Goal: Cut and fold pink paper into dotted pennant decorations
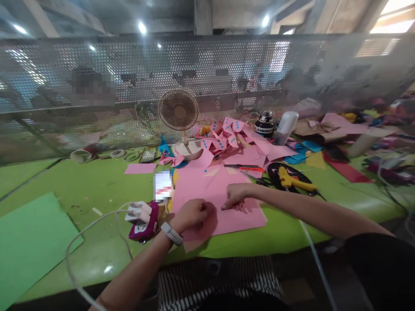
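Note:
A large pink paper sheet [201,188] lies in front of me on the green table, its near corner reaching toward the table edge. Over its lower left part, my left hand [194,214] is closed with curled fingers. A darker rounded patch on the paper lies beside those fingers; whether it is shadow or a separate piece I cannot make out. To the right, my right hand [238,196] rests on the same sheet with its index finger pointing down at the surface and the other fingers curled under. Anything inside either hand is hidden.
A purple power strip [142,229] with white plugs and a lit phone [163,185] stand left of the sheet. Behind are a small fan [178,110] and folded pink paper shapes [227,129]. A yellow glue gun [293,180] lies right. Green paper [32,242] is far left.

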Tool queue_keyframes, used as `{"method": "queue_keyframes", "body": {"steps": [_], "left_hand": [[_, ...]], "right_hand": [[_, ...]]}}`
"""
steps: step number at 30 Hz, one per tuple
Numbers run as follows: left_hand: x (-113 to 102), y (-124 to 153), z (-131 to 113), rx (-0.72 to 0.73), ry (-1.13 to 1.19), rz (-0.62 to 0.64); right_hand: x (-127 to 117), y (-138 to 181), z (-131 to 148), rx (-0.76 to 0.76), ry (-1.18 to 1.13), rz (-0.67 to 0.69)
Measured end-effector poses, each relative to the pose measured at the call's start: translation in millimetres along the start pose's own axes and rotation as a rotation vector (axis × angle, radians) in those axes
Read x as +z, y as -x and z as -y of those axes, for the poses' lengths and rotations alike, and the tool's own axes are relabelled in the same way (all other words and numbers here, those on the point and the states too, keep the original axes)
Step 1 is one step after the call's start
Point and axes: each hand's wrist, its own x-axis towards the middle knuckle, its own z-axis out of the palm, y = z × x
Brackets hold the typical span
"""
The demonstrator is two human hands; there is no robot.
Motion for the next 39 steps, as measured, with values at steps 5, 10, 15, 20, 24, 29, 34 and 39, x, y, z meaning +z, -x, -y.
{"method": "queue_keyframes", "body": {"steps": [5,10,15,20,24,29,34,39], "left_hand": [[3,2,1,-0.108,0.184,0.113],[1,2,0,-0.126,0.246,0.117],[-5,-5,-8,-0.146,0.220,0.143],[-1,-19,-22,-0.135,0.260,0.231],[5,-34,-23,-0.134,0.332,0.297],[8,-43,-18,-0.136,0.347,0.372],[-3,-38,-13,-0.137,0.318,0.439],[-21,-17,8,-0.197,0.287,0.442]], "right_hand": [[-16,30,-36,0.112,0.004,-0.018],[-30,60,-51,0.164,0.027,-0.107],[-29,44,-33,0.060,0.017,-0.125],[-18,11,-22,0.024,0.039,-0.026],[-15,6,-23,0.040,0.039,-0.010],[-15,10,-21,0.052,0.030,-0.018],[-14,10,-21,0.059,0.011,-0.016],[-13,9,-23,0.059,-0.017,-0.022]]}}
